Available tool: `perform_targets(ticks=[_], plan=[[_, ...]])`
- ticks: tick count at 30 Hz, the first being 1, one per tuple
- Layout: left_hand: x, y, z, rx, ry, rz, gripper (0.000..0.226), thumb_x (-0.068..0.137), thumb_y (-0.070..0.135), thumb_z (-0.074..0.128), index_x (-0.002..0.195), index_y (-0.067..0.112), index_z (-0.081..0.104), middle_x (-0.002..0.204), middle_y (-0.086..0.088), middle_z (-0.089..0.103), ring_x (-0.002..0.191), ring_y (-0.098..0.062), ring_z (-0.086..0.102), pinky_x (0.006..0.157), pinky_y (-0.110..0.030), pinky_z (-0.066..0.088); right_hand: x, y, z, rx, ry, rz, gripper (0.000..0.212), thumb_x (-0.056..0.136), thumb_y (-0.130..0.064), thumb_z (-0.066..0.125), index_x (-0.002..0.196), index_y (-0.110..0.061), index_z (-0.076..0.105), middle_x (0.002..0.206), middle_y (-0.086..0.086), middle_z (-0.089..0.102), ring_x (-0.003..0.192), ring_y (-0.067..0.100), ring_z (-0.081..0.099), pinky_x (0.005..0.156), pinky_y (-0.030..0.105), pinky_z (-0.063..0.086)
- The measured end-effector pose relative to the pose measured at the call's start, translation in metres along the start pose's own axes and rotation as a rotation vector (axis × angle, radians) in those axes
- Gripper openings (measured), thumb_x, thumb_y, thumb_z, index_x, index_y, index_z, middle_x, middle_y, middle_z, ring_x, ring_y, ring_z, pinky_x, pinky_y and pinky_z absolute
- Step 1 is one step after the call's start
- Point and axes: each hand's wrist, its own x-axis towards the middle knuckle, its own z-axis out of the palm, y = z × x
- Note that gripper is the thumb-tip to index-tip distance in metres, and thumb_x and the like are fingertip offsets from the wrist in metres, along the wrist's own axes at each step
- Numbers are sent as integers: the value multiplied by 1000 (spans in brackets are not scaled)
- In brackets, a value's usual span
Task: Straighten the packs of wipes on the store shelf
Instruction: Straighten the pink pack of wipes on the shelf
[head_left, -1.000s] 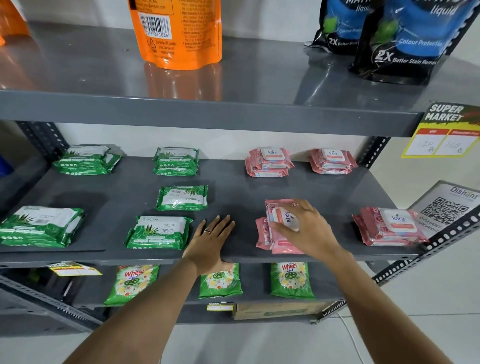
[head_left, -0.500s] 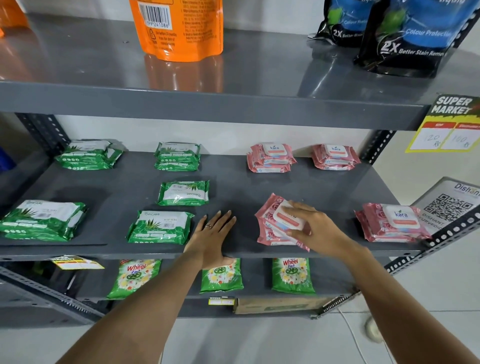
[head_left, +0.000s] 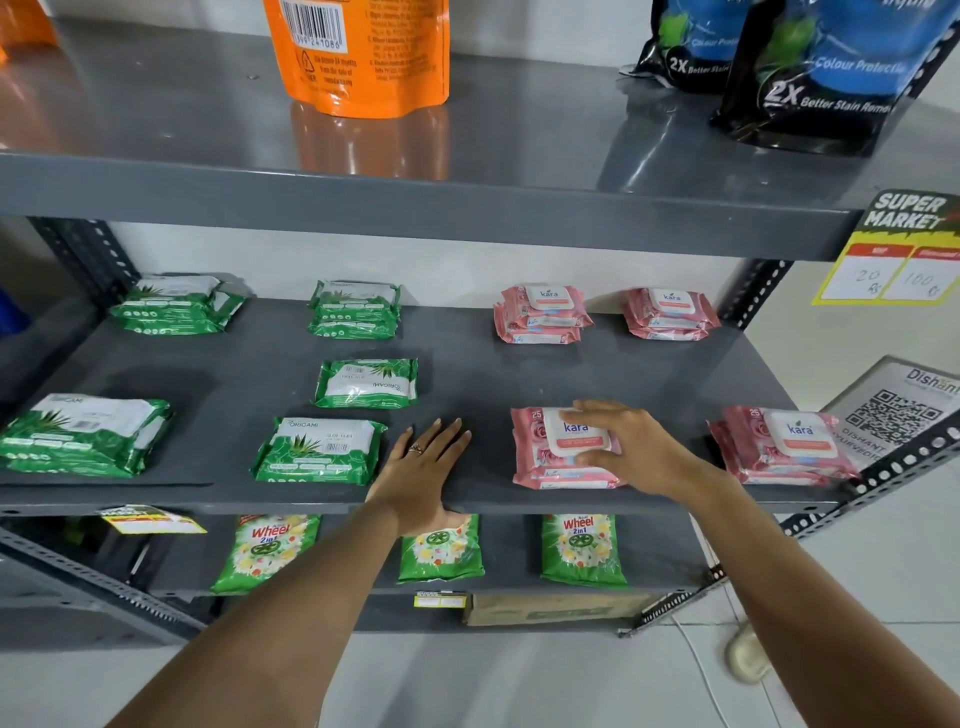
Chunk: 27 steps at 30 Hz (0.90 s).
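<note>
On the grey middle shelf (head_left: 467, 374) lie green and pink packs of wipes. My right hand (head_left: 631, 447) grips the top pink pack (head_left: 540, 441) of a front stack; it lies square to the shelf edge. My left hand (head_left: 423, 470) rests flat on the shelf front, fingers apart, holding nothing. Another pink stack (head_left: 779, 447) sits front right, and two pink stacks (head_left: 543, 314) (head_left: 670, 314) sit at the back. Green packs lie front centre (head_left: 319, 449), mid centre (head_left: 366, 382), front left (head_left: 83, 434), back centre (head_left: 356, 309) and back left (head_left: 176, 306).
The upper shelf (head_left: 467, 208) overhangs close above, carrying an orange pouch (head_left: 358, 52) and dark detergent pouches (head_left: 831, 73). A price tag (head_left: 893, 260) hangs at its right end. Green detergent sachets (head_left: 582, 548) lie on the lower shelf. A QR sign (head_left: 893, 410) stands at the right.
My right hand has turned the top pink pack from standing crosswise, through a tilt, to lying square on its stack. My left hand has stayed flat on the shelf.
</note>
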Motion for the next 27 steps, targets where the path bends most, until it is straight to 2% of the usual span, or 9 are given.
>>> perform_targets(ticks=[3,6,11,18,20,22,24,26,27], plan=[[0,0,0,6,-2,-3,108,76,74,53,152,26,-7,162,4,-7,146,-17,-10,115,-44,-12,1,-2,-5,-7,-19,14,64,78,-25,76,137,-26,50,149,3,42,139,19,37,115,37,29],[1,0,0,6,-3,-5,108,76,75,53,152,27,-8,162,5,-8,146,-16,-11,115,-43,-13,2,0,-3,0,-24,30,69,78,-27,76,140,-29,45,150,5,39,140,20,33,115,38,29],[1,0,0,-2,-2,-8,108,75,75,52,152,28,-8,162,6,-8,146,-15,-12,115,-44,-13,1,5,6,0,55,28,66,76,-25,78,136,-28,50,142,3,48,133,18,42,105,22,28],[1,0,-2,-10,-18,-11,108,75,74,53,152,28,-8,162,6,-7,146,-16,-11,117,-45,-9,-2,8,12,14,101,32,65,75,-28,79,134,-29,52,136,0,52,128,15,45,101,19,29],[1,1,-2,-21,-17,-13,109,74,74,53,152,28,-8,162,6,-7,146,-15,-12,117,-46,-9,-3,7,12,37,99,36,65,75,-27,79,134,-28,52,139,2,50,132,16,42,103,22,31],[1,1,-3,-31,-22,-11,110,74,75,54,152,28,-8,162,6,-8,145,-15,-13,117,-45,-10,-4,5,11,59,62,51,66,77,-26,78,136,-30,50,145,3,45,138,18,36,108,31,36],[1,1,-6,-42,-55,-8,113,73,77,55,152,27,-9,162,5,-10,145,-16,-14,116,-44,-12,-4,0,7,71,34,60,66,78,-32,76,138,-32,47,149,3,40,142,17,30,113,38,34],[-1,3,-12,-57,-71,3,116,69,84,52,153,24,-2,162,3,-4,147,-18,-8,117,-44,-11,-1,-7,2,71,78,45,62,80,-42,71,137,-34,48,149,0,41,141,14,31,113,31,28],[-2,3,-17,-54,-36,9,115,67,89,45,153,21,9,162,0,8,147,-20,2,118,-45,-8,2,-14,-1,79,121,38,58,82,-45,67,136,-34,49,147,-2,43,139,14,34,111,27,27]])
